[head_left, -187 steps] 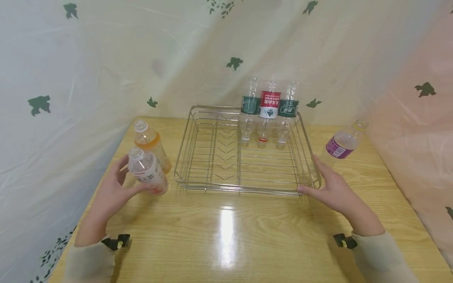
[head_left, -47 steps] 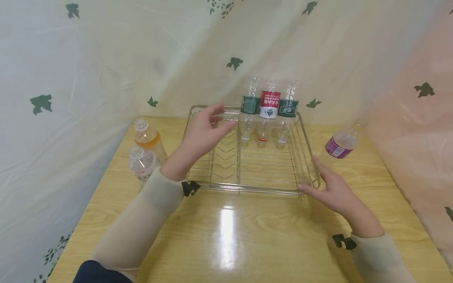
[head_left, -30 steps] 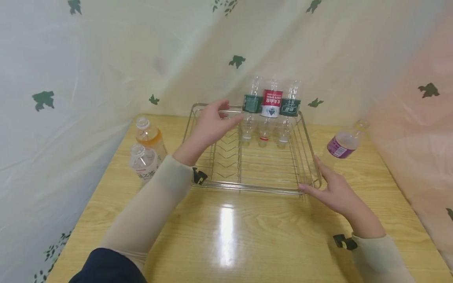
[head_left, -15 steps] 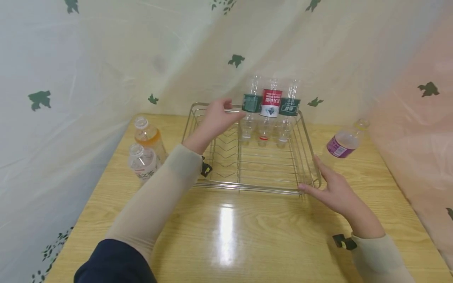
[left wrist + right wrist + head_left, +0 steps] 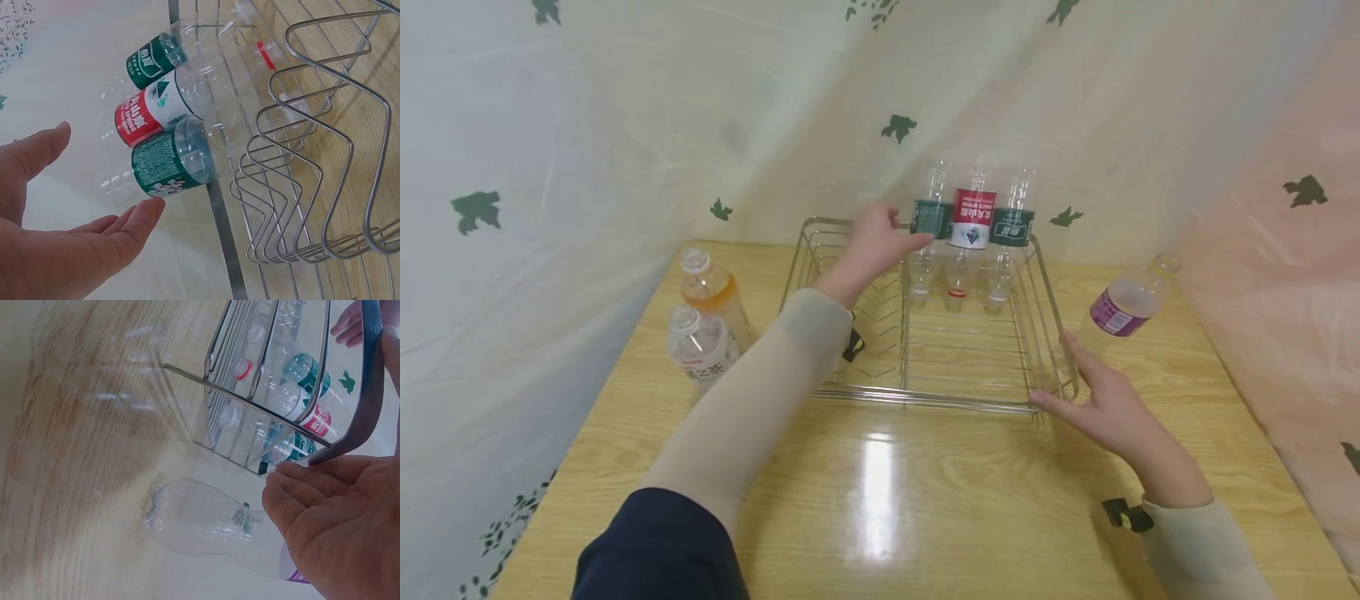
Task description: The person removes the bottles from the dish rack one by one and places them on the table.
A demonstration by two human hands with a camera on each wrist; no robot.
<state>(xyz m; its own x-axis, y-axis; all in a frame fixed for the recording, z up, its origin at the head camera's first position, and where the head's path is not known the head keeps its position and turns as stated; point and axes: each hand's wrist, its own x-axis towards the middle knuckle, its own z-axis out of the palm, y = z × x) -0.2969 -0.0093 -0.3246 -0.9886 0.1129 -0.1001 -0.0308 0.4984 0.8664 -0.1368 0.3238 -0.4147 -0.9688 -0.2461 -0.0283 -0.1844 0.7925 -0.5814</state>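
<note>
My left hand point(image 5: 876, 242) reaches over the back of a wire dish rack point(image 5: 962, 362), fingers and thumb apart. Beside it is the leftmost of three upside-down clear bottles, the green-labelled bottle point(image 5: 932, 218). In the left wrist view a fingertip point(image 5: 155, 205) lies close to that bottle's label point(image 5: 164, 164); contact is hard to tell. The red-and-white-labelled bottle point(image 5: 973, 218) stands in the middle, another green-labelled bottle point(image 5: 1011, 226) at its right. All three lean at the rack's back rim, caps down. My right hand point(image 5: 1108, 406) holds the rack's front right corner between thumb and fingers.
At the left stand an orange-banded bottle point(image 5: 713, 292) and a white-labelled bottle point(image 5: 700, 342), both upright. A purple-labelled bottle point(image 5: 1126, 307) stands right of the rack, near my right hand. A patterned curtain point(image 5: 625, 125) hangs behind the wooden table point(image 5: 880, 500).
My left hand was beside the white-labelled bottle at the left, then came over the rack and moved rightward to the green-labelled bottle. The right hand stays at the rack's corner.
</note>
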